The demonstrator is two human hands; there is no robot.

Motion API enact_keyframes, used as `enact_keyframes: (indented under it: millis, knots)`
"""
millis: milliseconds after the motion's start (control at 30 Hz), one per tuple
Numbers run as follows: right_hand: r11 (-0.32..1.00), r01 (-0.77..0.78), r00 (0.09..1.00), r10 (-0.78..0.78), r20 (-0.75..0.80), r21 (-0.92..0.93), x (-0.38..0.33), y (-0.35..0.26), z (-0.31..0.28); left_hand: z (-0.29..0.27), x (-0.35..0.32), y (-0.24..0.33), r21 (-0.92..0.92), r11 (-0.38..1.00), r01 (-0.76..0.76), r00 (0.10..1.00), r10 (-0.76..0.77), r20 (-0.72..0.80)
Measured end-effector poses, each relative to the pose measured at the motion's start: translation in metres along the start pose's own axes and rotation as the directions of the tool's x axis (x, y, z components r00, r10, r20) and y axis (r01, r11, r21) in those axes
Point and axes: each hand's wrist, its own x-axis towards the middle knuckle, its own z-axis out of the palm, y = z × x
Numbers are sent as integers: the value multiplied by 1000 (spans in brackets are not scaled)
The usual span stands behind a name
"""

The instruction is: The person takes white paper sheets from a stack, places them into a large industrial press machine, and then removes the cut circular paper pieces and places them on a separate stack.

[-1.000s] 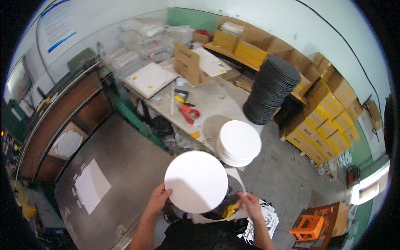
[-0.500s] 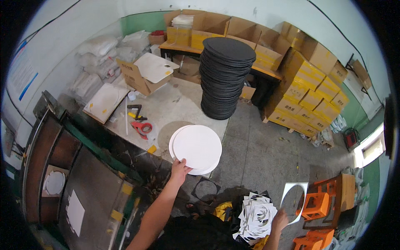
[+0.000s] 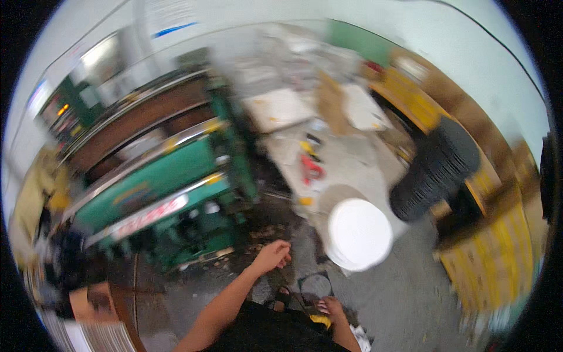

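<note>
Away from the table, my left hand (image 3: 273, 257) hangs in the air over the floor, its fingers loosely bent and a little apart, with nothing visible in them. My right hand (image 3: 331, 306) is low, close to my body, fingers spread and no sheet in it. Between and beyond both hands lies a stack of white round discs (image 3: 359, 234) at the near corner of the table (image 3: 352, 155). A dark square frame with a round hole (image 3: 315, 274) lies on the floor near my right hand. The picture is smeared by motion.
A green machine (image 3: 158, 182) stands at left. The tall pile of black discs (image 3: 437, 167) rises at the table's right edge. A red tape dispenser (image 3: 311, 169) lies on the table. Yellow-taped cartons (image 3: 492, 252) are stacked at right. White offcuts (image 3: 360, 337) show partly beside my right arm.
My view has swung left, bringing the green machine into sight. My left hand has let go of the white discs, and my right hand has let go of the white cut-out frame.
</note>
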Motion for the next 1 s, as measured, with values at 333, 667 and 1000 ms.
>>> enact_keyframes:
  millis: [333, 667, 1000]
  knots:
    - [614, 88, 981, 82, 174, -785, -19, -71, 197, -210, -464, -252, -73, 981, 179, -248, -27, -969]
    - [217, 400, 853, 268, 448, -891, -130, 22, 377, -202, -832, -311, -589, 741, 322, -934, 148, -324]
    - [-94, 210, 953, 241, 182, -973, -106, 87, 467, -172, -886, -322, -146, 886, -440, -753, -453, -477]
